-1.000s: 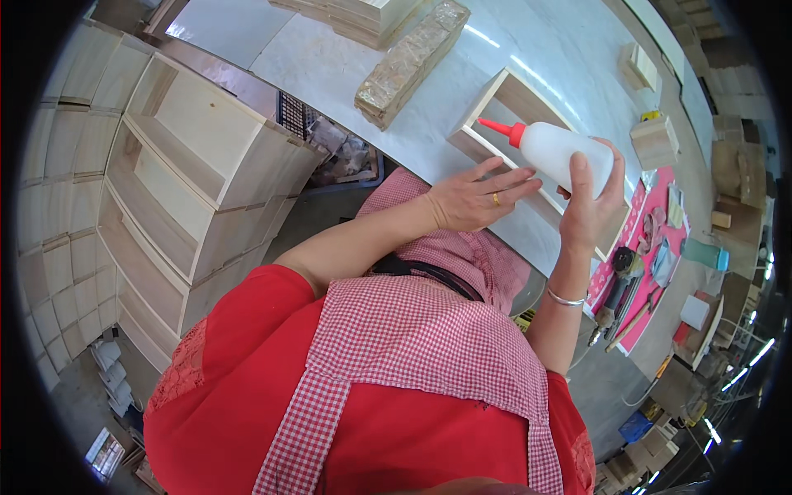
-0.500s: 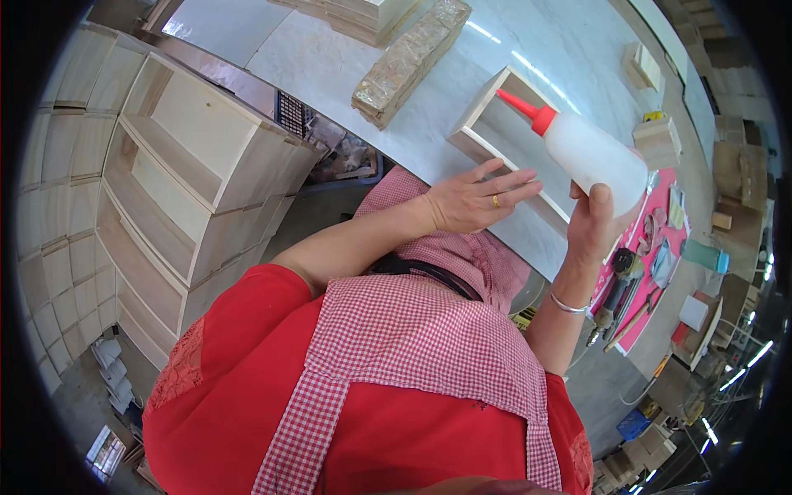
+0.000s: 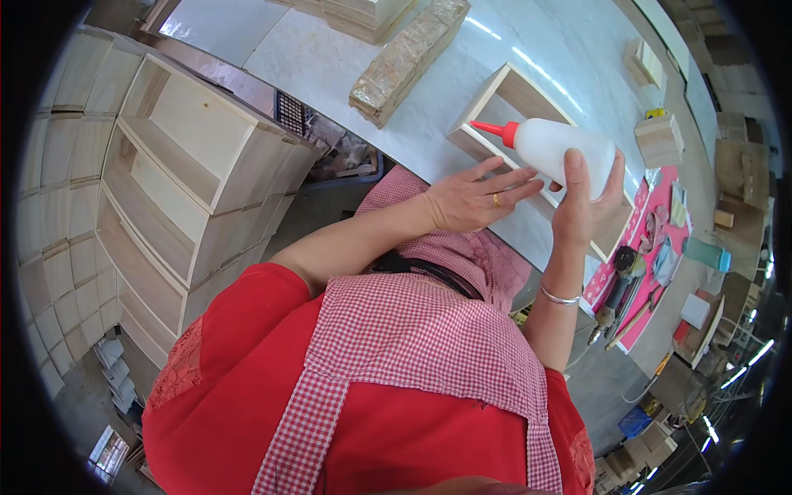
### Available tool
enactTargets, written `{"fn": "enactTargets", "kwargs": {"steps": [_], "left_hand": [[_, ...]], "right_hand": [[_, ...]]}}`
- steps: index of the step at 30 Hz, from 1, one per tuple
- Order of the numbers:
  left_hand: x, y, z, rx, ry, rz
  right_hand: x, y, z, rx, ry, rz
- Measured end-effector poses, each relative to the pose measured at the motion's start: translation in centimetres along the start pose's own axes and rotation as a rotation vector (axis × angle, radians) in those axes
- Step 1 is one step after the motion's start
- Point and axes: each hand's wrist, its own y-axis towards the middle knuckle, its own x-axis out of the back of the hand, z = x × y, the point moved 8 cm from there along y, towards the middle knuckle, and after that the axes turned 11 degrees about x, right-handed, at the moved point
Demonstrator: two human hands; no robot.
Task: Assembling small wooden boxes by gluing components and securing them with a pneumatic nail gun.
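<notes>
My right hand [image 3: 584,198] is wrapped round a white squeeze glue bottle [image 3: 561,151] with a red nozzle. The bottle lies tilted almost level, its tip pointing left over the near edge of a wooden frame [image 3: 472,142]. This open rectangular frame rests on the pale tabletop, and part of it is hidden behind the bottle and my hands. My left hand [image 3: 477,198] lies with outstretched fingers against the frame's near side, a ring on one finger. Whether the nozzle tip touches the wood, I cannot tell.
A taped brown block [image 3: 408,62] lies left of the frame, beyond it stacked boards [image 3: 363,16]. Hand tools lie on a pink sheet [image 3: 639,326] at the right, near small wood blocks [image 3: 658,140]. Wooden shelf units [image 3: 177,177] stand on the left.
My right hand has moved left and tipped the bottle flatter, bringing its nozzle to the frame's near left edge. My left hand has stayed in place.
</notes>
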Motion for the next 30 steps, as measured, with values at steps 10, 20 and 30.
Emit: {"fn": "enactTargets", "kwargs": {"steps": [10, 20, 30], "left_hand": [[0.0, -0.2, 0.0, -0.007, 0.019, -0.004], [0.3, 0.3, 0.0, -0.001, 0.033, 0.035], [0.3, 0.2, -0.1, -0.013, -0.012, 0.001]], "right_hand": [[-0.8, 0.3, 0.1, 0.129, -0.064, 0.065], [-1.0, 1.8, -0.4, 0.096, -0.041, -0.013], [-1.0, 4.2, -1.3, 0.132, -0.104, -0.1]]}}
